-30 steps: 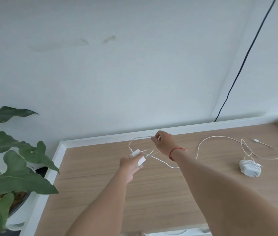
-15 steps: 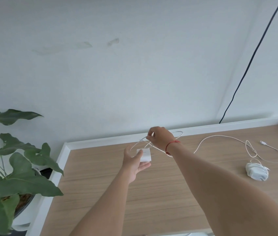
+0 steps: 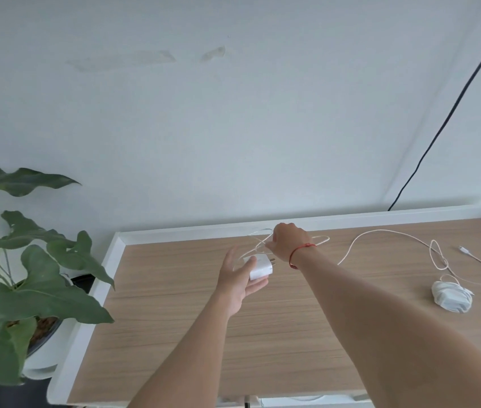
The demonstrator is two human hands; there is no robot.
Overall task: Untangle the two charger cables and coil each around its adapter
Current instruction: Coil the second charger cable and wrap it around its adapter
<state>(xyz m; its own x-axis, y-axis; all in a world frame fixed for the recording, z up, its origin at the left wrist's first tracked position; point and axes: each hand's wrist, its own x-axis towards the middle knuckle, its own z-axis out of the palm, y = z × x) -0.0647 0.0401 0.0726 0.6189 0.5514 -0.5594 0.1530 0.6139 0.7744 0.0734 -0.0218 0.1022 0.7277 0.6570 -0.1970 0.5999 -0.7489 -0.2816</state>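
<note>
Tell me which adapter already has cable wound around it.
The wrapped adapter on the table to the right, away from both hands. The bare adapter sits in the left hand, its loose cable pinched by the right hand.

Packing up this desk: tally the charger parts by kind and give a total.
White plastic plug adapters: 2 (bare adapter, wrapped adapter)
Thin white charger cables: 2 (loose cable, coiled cable)
Total: 4

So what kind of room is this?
Likely a home or office room: a wooden desk against a plain white wall, a potted plant beside it, and a coiled charger on the desk.
</note>
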